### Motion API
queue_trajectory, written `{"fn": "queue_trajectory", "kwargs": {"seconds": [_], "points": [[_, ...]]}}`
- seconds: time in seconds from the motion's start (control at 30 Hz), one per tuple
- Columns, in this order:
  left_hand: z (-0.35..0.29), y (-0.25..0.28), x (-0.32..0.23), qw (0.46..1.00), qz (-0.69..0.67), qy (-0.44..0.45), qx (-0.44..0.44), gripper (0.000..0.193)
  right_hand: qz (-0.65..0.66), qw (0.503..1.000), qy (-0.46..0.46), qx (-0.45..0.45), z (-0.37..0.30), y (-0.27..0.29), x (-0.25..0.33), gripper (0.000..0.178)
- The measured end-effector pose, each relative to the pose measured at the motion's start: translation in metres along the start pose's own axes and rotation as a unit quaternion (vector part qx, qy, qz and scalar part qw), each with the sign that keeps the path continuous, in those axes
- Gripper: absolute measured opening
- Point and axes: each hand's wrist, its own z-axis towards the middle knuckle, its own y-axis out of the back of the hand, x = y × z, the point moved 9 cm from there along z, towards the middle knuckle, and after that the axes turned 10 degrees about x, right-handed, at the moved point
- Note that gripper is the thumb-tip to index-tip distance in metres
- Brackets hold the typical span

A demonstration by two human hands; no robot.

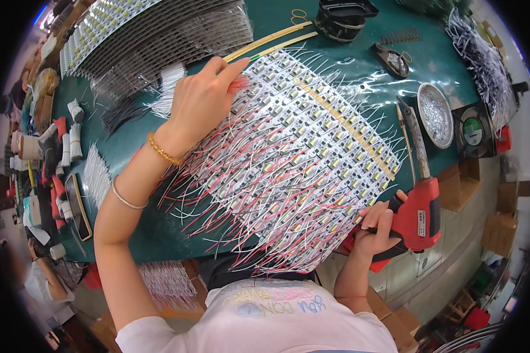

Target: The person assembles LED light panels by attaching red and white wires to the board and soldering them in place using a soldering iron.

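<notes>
A wide panel of white LED modules (288, 120) lies on the green table in front of me, with many red, white and dark wires fringing it. At its far left corner my left hand (203, 97) is closed, with a small bunch of red wires (239, 83) showing at its fingers. My right hand (378, 228) is at the panel's near right corner, its fingers around the black handle of a red soldering gun (425, 215). The gun's metal tip (417, 138) and thin feed tube (404, 132) point away from me, right of the panel.
Stacked LED panels (159, 41) stand at the far left, near black and white wire bundles. Bamboo strips (271, 41) lie beyond the panel. A metal bowl (434, 115), a solder spool (472, 130), a coiled iron stand (394, 59) and a black container (341, 23) sit right. A phone (78, 206) lies left.
</notes>
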Motion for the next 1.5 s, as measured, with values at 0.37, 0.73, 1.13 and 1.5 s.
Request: {"fn": "queue_trajectory", "kwargs": {"seconds": [0.37,0.73,1.13,1.5], "points": [[-0.005,-0.004,0.016,0.998,-0.04,-0.042,0.01,0.009,0.006,1.0,-0.009,-0.01,-0.002,-0.002,-0.001,0.044],[-0.008,0.013,0.046,0.992,-0.099,0.073,0.027,0.013,0.004,1.0,-0.016,-0.005,-0.001,-0.003,0.0,0.042],[0.036,-0.019,0.028,0.979,0.145,-0.044,0.139,0.011,-0.066,0.997,0.043,-0.027,0.005,0.031,0.038,0.041],[0.019,0.01,0.049,0.998,0.019,0.017,0.059,0.014,-0.542,0.823,0.108,0.134,0.11,0.043,0.065,0.059]]}}
